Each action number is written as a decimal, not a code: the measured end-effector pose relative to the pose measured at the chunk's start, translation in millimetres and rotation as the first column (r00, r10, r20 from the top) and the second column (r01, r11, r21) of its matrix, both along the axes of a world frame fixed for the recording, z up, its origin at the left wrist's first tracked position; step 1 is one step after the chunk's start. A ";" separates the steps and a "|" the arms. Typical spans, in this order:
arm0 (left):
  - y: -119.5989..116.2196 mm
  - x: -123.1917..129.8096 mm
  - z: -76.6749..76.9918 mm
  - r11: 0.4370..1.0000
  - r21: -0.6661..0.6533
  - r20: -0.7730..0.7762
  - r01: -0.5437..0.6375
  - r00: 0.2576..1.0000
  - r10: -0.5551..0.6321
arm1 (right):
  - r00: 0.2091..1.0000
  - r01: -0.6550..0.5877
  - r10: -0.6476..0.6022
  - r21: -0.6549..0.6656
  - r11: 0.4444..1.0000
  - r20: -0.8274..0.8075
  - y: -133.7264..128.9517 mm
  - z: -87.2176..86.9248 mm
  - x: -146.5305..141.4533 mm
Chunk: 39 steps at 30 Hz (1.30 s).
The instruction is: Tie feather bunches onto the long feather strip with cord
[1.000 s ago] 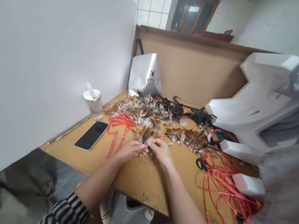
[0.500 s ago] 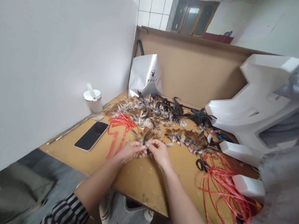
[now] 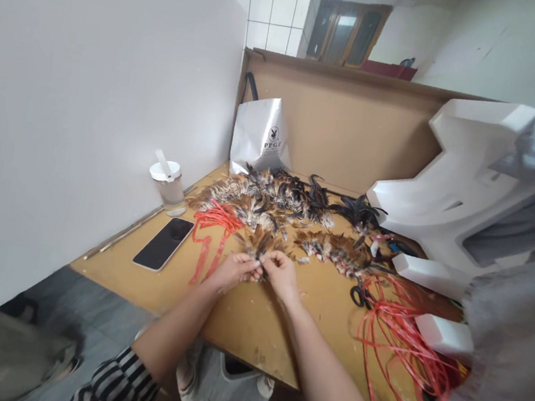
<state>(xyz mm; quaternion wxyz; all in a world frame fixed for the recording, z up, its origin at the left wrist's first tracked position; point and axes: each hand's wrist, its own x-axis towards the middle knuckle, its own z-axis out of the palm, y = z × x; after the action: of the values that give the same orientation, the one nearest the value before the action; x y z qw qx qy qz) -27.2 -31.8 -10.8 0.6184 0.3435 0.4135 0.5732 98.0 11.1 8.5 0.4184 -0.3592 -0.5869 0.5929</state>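
Observation:
My left hand (image 3: 237, 271) and my right hand (image 3: 281, 275) meet over the front middle of the wooden table, fingertips nearly touching. Both are closed in a pinch at the base of a small brown feather bunch (image 3: 260, 241), whose tips fan away from me. Beyond it lies a long pile of brown, cream and black feathers (image 3: 263, 193). To the right is a row of brown feather bunches (image 3: 337, 249). Red plastic strips (image 3: 218, 217) lie left of the bunch. The ends of the fingers partly hide the feather bases.
A phone (image 3: 164, 244) and a lidded cup (image 3: 168, 182) stand or lie at the left. Black scissors (image 3: 360, 296) and tangled red strips (image 3: 401, 343) are at the right, beside white foam pieces (image 3: 444, 334). A silver bag (image 3: 259, 134) leans at the back.
My hands stay almost in place, the right one shifting very slightly. At the lower left, the dark-trousered leg of another person has moved.

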 end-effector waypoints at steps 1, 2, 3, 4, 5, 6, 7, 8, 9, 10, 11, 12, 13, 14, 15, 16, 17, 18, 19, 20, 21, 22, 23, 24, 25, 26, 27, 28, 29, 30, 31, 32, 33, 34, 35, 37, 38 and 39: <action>0.1 0.1 -0.4 1.000 -0.003 0.003 -0.008 1.000 0.008 | 1.000 0.006 -0.006 -0.008 1.000 -0.011 -0.6 -1.1 -1.3; 0.1 0.2 -0.9 1.000 -0.005 -0.002 -0.014 1.000 0.014 | 1.000 0.004 -0.004 -0.020 1.000 -0.027 -1.0 -2.0 -2.5; 0.1 0.1 -1.4 1.000 -0.005 -0.014 -0.018 1.000 0.018 | 0.999 -0.009 0.008 -0.034 0.999 -0.043 -1.1 -2.7 -3.4; 0.1 -0.3 -1.6 1.000 -0.005 -0.027 -0.021 0.999 0.021 | 0.998 -0.031 0.028 -0.045 0.998 -0.057 -0.8 -3.2 -4.0; 0.1 -1.0 -1.4 1.000 -0.003 -0.039 -0.026 0.999 0.026 | 0.997 -0.052 0.049 -0.051 0.997 -0.065 -0.1 -3.4 -4.0; 0.1 -2.2 -0.7 0.999 -0.002 -0.046 -0.036 0.998 0.036 | 0.996 -0.065 0.061 -0.051 0.997 -0.063 1.1 -3.5 -3.4; 0.2 -4.0 0.4 0.998 0.000 -0.043 -0.056 0.998 0.056 | 0.997 -0.059 0.057 -0.043 0.997 -0.047 2.9 -3.5 -2.2; 0.4 -6.4 2.0 0.996 0.005 -0.025 -0.087 0.996 0.087 | 0.999 -0.040 0.039 -0.027 0.999 -0.018 5.0 -3.5 -0.4; 0.7 -9.5 3.8 0.991 0.013 0.006 -0.131 0.991 0.131 | 1.000 -0.012 0.012 0.000 1.000 0.021 7.3 -3.7 1.8; 1.2 -13.2 5.7 0.982 0.022 0.054 -0.186 0.981 0.185 | 0.998 0.017 -0.020 0.042 0.999 0.067 9.7 -4.1 4.2; 1.8 -17.3 7.4 0.967 0.035 0.127 -0.251 0.961 0.245 | 0.992 0.038 -0.050 0.100 0.994 0.120 12.0 -4.5 6.6; 2.5 -21.6 8.6 0.950 0.035 0.195 -0.310 0.935 0.297 | 0.981 0.046 -0.076 0.170 0.984 0.178 14.0 -4.9 8.7; 3.2 -25.7 9.4 0.938 0.032 0.250 -0.346 0.911 0.328 | 0.966 0.040 -0.101 0.250 0.967 0.239 15.4 -5.2 10.3; 3.9 -29.3 9.5 0.929 0.024 0.293 -0.368 0.891 0.346 | 0.944 0.017 -0.125 0.332 0.943 0.306 16.3 -5.2 11.5; 4.5 -32.2 9.2 0.926 0.018 0.322 -0.378 0.879 0.353 | 0.915 -0.017 -0.149 0.406 0.914 0.374 16.5 -4.8 12.0; 4.8 -34.4 8.4 0.927 0.013 0.339 -0.376 0.874 0.350 | 0.881 -0.065 -0.168 0.465 0.883 0.443 16.1 -3.9 11.9; 5.0 -35.7 7.4 0.930 0.009 0.346 -0.368 0.874 0.342 | 0.841 -0.121 -0.183 0.506 0.854 0.508 15.1 -2.7 11.4; 5.1 -36.3 6.3 0.934 0.008 0.348 -0.356 0.877 0.331 | 0.799 -0.176 -0.193 0.529 0.831 0.569 13.6 -1.2 10.5; 5.0 -36.3 5.0 0.939 0.007 0.345 -0.344 0.882 0.321 | 0.755 -0.224 -0.202 0.535 0.815 0.624 11.8 0.5 9.3; 5.0 -35.9 3.9 0.942 0.008 0.342 -0.334 0.887 0.311 | 0.709 -0.263 -0.212 0.531 0.806 0.673 9.9 2.3 8.0; 4.9 -35.2 2.8 0.946 0.010 0.339 -0.325 0.891 0.302 | 0.662 -0.292 -0.224 0.521 0.802 0.715 7.9 4.1 6.6; 4.8 -34.4 1.9 0.950 0.014 0.336 -0.313 0.896 0.290 | 0.615 -0.315 -0.235 0.508 0.802 0.752 6.0 5.9 5.2; 4.7 -33.7 1.2 0.954 0.018 0.332 -0.298 0.902 0.276 | 0.569 -0.334 -0.246 0.494 0.803 0.785 4.4 7.5 3.8; 4.5 -32.9 0.8 0.960 0.022 0.328 -0.280 0.909 0.258 | 0.525 -0.349 -0.258 0.481 0.804 0.811 3.2 9.0 2.4; 4.2 -32.1 0.7 0.965 0.026 0.323 -0.260 0.916 0.238 | 0.482 -0.362 -0.270 0.470 0.805 0.834 2.4 10.4 1.0; 3.7 -31.4 0.9 0.970 0.027 0.319 -0.240 0.922 0.219 | 0.442 -0.371 -0.280 0.458 0.808 0.852 2.1 11.6 -0.3; 3.2 -30.6 1.4 0.974 0.027 0.314 -0.224 0.927 0.204 | 0.407 -0.374 -0.289 0.446 0.813 0.867 2.4 12.5 -1.3; 2.6 -29.8 2.1 0.977 0.025 0.311 -0.212 0.930 0.194 | 0.385 -0.372 -0.292 0.437 0.819 0.876 3.2 13.2 -1.8; 2.0 -29.0 2.9 0.979 0.021 0.309 -0.204 0.932 0.188 | 0.382 -0.362 -0.289 0.430 0.827 0.878 4.6 13.5 -1.8; 1.5 -28.2 3.6 0.980 0.017 0.308 -0.198 0.934 0.183 | 0.401 -0.344 -0.277 0.423 0.838 0.873 6.5 13.5 -1.0; 1.1 -27.4 4.0 0.981 0.013 0.306 -0.196 0.934 0.182 | 0.444 -0.316 -0.255 0.416 0.853 0.859 8.7 13.0 0.6; 1.0 -26.8 4.1 0.981 0.010 0.304 -0.193 0.935 0.181 | 0.507 -0.281 -0.225 0.406 0.870 0.832 11.4 12.2 2.8; 1.0 -26.3 3.6 0.981 0.009 0.300 -0.192 0.937 0.181 | 0.582 -0.235 -0.188 0.385 0.893 0.791 14.1 11.1 5.6; 1.3 -26.0 2.7 0.981 0.008 0.296 -0.191 0.938 0.180 | 0.664 -0.185 -0.149 0.354 0.917 0.733 16.9 9.7 8.8; 1.8 -25.7 1.3 0.982 0.009 0.292 -0.190 0.940 0.179 | 0.745 -0.133 -0.110 0.309 0.942 0.658 19.6 8.1 12.0; 3.1 -25.5 -2.4 0.984 0.011 0.282 -0.180 0.944 0.170 | 0.873 -0.045 -0.048 0.178 0.983 0.485 23.9 4.8 18.0; 3.8 -25.4 -4.3 0.985 0.012 0.278 -0.171 0.947 0.161 | 0.915 -0.020 -0.023 0.104 0.994 0.403 25.5 3.2 20.5; 4.4 -25.2 -6.0 0.987 0.012 0.274 -0.160 0.950 0.151 | 0.944 -0.007 -0.005 0.034 0.999 0.330 26.7 1.7 22.4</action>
<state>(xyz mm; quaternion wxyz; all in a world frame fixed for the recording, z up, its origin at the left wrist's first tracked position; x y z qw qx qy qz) -52.4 -27.4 -16.8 0.6164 0.2383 0.3406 0.6687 120.4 37.9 10.2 0.3203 -0.4456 -0.6590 0.5144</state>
